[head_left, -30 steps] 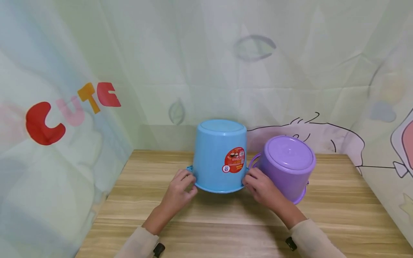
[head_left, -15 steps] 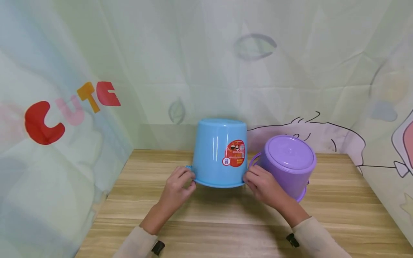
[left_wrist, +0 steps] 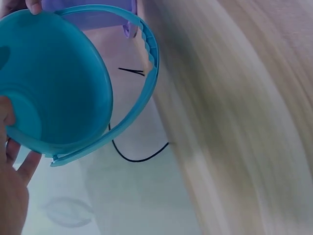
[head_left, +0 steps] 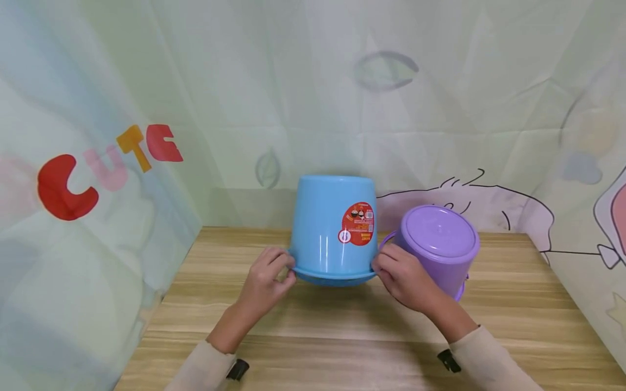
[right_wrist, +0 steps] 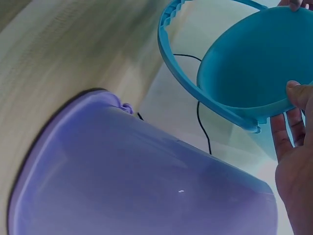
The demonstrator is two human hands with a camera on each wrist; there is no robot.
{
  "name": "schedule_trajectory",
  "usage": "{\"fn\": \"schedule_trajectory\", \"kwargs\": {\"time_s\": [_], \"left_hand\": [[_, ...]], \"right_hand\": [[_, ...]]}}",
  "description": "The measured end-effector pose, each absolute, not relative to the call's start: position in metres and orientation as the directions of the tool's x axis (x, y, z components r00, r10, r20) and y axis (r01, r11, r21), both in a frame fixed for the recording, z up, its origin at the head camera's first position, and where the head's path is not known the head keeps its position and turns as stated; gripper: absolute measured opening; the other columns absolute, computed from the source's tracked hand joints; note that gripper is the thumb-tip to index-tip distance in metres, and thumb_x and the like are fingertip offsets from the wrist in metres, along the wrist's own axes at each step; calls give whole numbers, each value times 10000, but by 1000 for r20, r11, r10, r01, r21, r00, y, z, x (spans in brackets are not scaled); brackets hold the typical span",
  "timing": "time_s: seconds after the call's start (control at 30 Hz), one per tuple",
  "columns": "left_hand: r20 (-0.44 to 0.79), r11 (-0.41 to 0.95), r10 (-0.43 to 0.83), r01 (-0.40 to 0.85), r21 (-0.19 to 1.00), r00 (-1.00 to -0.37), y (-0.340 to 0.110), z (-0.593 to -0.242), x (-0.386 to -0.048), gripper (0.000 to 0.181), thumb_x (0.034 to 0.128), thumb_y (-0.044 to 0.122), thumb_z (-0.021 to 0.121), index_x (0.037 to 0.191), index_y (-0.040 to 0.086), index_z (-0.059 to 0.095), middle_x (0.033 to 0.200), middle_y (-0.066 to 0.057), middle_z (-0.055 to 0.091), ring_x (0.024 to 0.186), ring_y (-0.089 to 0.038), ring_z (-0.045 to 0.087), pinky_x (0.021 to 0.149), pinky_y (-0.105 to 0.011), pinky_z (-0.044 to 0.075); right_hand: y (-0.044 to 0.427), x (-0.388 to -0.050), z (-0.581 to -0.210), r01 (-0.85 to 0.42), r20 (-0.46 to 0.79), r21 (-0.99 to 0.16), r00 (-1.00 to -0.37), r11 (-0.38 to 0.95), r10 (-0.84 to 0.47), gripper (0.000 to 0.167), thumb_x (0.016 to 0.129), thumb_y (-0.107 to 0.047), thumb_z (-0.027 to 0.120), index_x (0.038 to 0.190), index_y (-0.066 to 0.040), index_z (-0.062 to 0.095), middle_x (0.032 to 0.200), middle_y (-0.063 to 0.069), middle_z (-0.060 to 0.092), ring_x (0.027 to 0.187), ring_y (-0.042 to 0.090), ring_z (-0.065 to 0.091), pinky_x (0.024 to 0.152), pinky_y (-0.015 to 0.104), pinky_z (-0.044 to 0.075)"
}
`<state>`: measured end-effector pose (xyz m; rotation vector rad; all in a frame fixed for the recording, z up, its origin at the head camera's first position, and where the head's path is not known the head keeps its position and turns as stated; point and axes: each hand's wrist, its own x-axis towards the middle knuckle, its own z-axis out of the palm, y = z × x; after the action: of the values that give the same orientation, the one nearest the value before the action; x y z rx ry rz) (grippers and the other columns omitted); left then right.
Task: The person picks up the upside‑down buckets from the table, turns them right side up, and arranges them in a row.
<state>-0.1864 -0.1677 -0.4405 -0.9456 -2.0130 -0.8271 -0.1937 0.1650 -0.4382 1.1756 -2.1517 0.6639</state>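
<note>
Both hands hold a blue bucket (head_left: 323,228) bottom-up by its rim, its open mouth tilted down toward me. My left hand (head_left: 266,279) grips the rim on the left side; my right hand (head_left: 403,277) grips the opposite side. In the left wrist view, the bucket's inside (left_wrist: 58,73) shows nothing in it, and its handle (left_wrist: 152,63) hangs away from the rim. The right wrist view shows the right thumb (right_wrist: 298,93) inside the rim and the fingers outside. A purple bucket (head_left: 440,233) stands upside down just right of the right hand, partly hidden by it.
A wood-grain table (head_left: 342,347) lies beneath the hands. A printed fabric curtain (head_left: 313,98) hangs behind the table and along its sides, close behind the blue bucket. The purple bucket's handle (right_wrist: 127,107) sticks out by its rim.
The blue bucket has risen slightly and tipped backward, so its bottom no longer shows and its mouth edge does. Both hands have kept their grip. The purple bucket has stayed in place.
</note>
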Motion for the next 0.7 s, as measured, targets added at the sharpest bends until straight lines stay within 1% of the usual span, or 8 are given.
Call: {"fn": "schedule_trajectory", "kwargs": {"time_s": [0.1, 0.27, 0.33, 0.47, 0.57, 0.7], "left_hand": [[832, 512, 340, 828, 227, -438, -167, -436, -188, 200, 724, -130, 681, 806, 40, 615, 877, -61, 613, 852, -221, 592, 750, -277, 538], [838, 491, 352, 845, 214, -416, -165, -426, -188, 229, 727, -163, 676, 803, 41, 607, 867, -61, 599, 844, -217, 584, 738, -262, 526], [835, 489, 358, 846, 214, -418, -164, -422, -187, 229, 737, -168, 674, 807, 40, 609, 869, -60, 595, 854, -218, 589, 742, -261, 528], [832, 478, 369, 852, 212, -414, -163, -416, -187, 223, 758, -170, 676, 825, 34, 616, 880, -65, 594, 860, -225, 588, 742, -269, 518], [826, 472, 384, 857, 209, -413, -163, -411, -186, 239, 774, -179, 706, 846, 33, 622, 894, -69, 598, 864, -227, 589, 737, -279, 514], [810, 477, 399, 852, 218, -430, -163, -406, -183, 272, 770, -181, 765, 870, 35, 633, 911, -68, 609, 875, -218, 607, 737, -278, 525]], "right_hand": [[165, -193, -432, -865, 718, -135, -422, 484, -554, 108, 925, -11, 563, 888, -100, 610, 910, 0, 577, 857, 158, 539, 739, 261, 478], [167, -191, -422, -858, 726, -129, -423, 497, -542, 199, 791, 77, 627, 876, -101, 601, 894, -11, 575, 855, 156, 545, 748, 260, 479], [169, -190, -419, -854, 720, -135, -433, 503, -542, 229, 767, 93, 652, 880, -99, 599, 900, -10, 578, 865, 156, 549, 764, 261, 480], [171, -189, -415, -856, 721, -141, -433, 497, -541, 264, 742, 119, 666, 875, -97, 592, 904, -12, 581, 868, 145, 548, 760, 237, 478], [172, -186, -410, -856, 715, -165, -446, 489, -539, 306, 732, 142, 711, 883, -96, 591, 917, -16, 590, 881, 132, 559, 765, 202, 483], [175, -184, -404, -858, 699, -221, -470, 463, -538, 363, 723, 147, 795, 893, -91, 579, 925, -20, 588, 892, 126, 566, 787, 170, 483]]}}
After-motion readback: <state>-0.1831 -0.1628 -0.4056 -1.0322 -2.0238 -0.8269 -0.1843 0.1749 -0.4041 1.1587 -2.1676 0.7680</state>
